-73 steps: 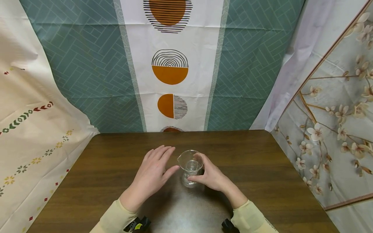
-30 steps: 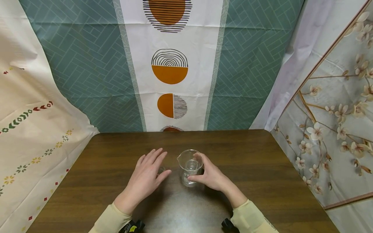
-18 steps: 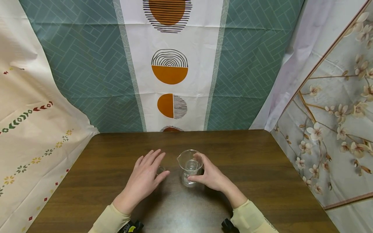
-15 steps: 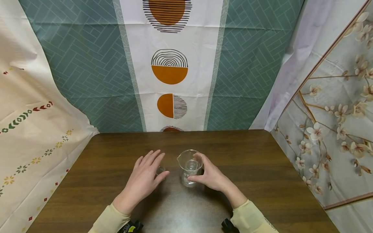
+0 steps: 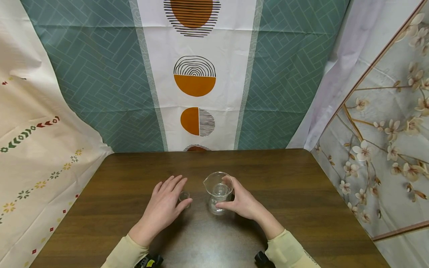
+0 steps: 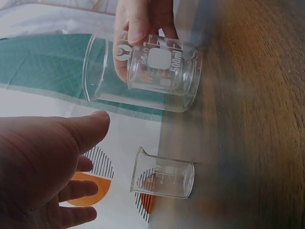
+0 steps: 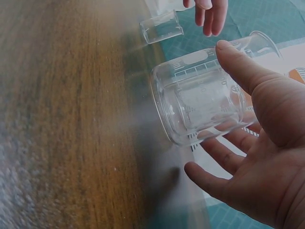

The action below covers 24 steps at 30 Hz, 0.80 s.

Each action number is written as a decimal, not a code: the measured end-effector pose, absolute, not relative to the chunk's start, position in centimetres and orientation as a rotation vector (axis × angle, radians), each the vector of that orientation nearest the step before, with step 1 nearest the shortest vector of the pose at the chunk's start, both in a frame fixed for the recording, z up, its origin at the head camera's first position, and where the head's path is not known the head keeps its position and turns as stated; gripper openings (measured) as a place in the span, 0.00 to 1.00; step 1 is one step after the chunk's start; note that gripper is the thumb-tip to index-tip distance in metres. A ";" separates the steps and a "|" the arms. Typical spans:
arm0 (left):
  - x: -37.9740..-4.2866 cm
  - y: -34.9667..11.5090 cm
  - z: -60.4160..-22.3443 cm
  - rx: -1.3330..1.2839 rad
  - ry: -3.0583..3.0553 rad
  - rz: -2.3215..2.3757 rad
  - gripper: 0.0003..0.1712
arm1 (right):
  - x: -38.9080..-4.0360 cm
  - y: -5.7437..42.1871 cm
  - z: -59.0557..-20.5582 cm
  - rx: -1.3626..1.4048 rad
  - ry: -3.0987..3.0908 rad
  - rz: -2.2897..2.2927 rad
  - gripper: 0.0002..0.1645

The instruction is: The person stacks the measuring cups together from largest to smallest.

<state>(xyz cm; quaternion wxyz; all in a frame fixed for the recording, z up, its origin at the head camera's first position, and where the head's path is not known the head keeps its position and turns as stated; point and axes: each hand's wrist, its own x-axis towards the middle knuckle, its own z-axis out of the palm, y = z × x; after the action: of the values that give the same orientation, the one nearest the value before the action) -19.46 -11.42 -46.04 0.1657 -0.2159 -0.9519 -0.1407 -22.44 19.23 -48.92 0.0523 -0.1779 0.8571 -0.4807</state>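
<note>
A large clear glass beaker (image 5: 214, 190), marked 500ml in the left wrist view, stands upright on the table with a smaller beaker (image 7: 205, 98) nested inside it. My right hand (image 5: 246, 201) holds its right side, the thumb on the near wall and the fingers round the far side. Left of it, a small glass beaker (image 6: 167, 177) stands apart on the table. My left hand (image 5: 162, 208) hovers beside that one, fingers extended, thumb apart from them, with nothing in its grasp. From the head view, this hand partly covers the small beaker.
The brown wooden table (image 5: 285, 175) has a shiny patch near its front. A green and white patterned cloth (image 5: 285, 74) hangs behind it. A cream cloth (image 5: 40, 149) drapes at the left, and a floral one (image 5: 385, 149) at the right.
My left hand has drawn away from the large beaker, leftward and slightly toward me. The small beaker has come into view beside its thumb. My right hand and the large beaker have stayed put.
</note>
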 end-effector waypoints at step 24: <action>-19.8 -12.2 -46.9 -0.607 -2.753 -0.376 0.39 | -22.4 19.2 -48.9 -0.544 2.609 -1.461 0.57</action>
<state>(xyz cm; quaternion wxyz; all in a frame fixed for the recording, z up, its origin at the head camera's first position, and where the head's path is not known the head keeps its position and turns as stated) -19.78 -12.16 -46.92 0.1483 -0.2111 -0.9573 -0.1307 -22.39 19.20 -48.91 0.0510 -0.1789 0.8572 -0.4802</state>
